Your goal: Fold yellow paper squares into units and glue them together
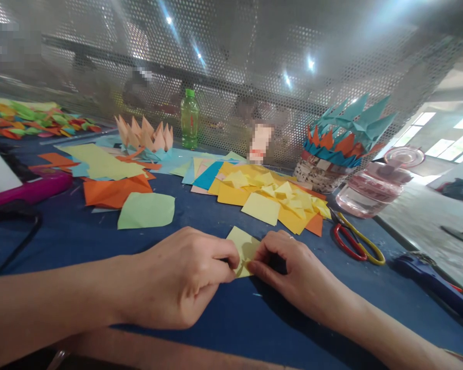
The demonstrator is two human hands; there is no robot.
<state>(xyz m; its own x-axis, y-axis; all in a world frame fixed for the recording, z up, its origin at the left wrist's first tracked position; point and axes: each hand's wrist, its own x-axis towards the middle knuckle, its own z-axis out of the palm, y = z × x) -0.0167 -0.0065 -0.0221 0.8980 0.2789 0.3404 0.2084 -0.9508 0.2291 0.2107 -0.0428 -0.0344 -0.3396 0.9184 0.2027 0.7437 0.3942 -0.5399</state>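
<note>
Between my two hands a pale yellow sheet of paper [239,242] lies on the dark blue tabletop. My left hand [191,277] is closed, its fingertips pinching the sheet's left edge. At the right edge, my right hand [283,259] pinches the same sheet between thumb and index finger. Just beyond them is a pile of yellow paper squares [231,193] with folded yellow pieces [283,190] on top. A light green paper square [146,210] rests left of the sheet, in front of orange paper [111,191].
Scissors [357,244] and a dark blue-handled tool [432,280] lie to the right. Behind stand a pink-tinted bottle [372,190], a basket [318,169] with folded paper points, a peach paper crown [144,136] and a green-capped bottle [190,121]. A magenta tool [42,190] sits left.
</note>
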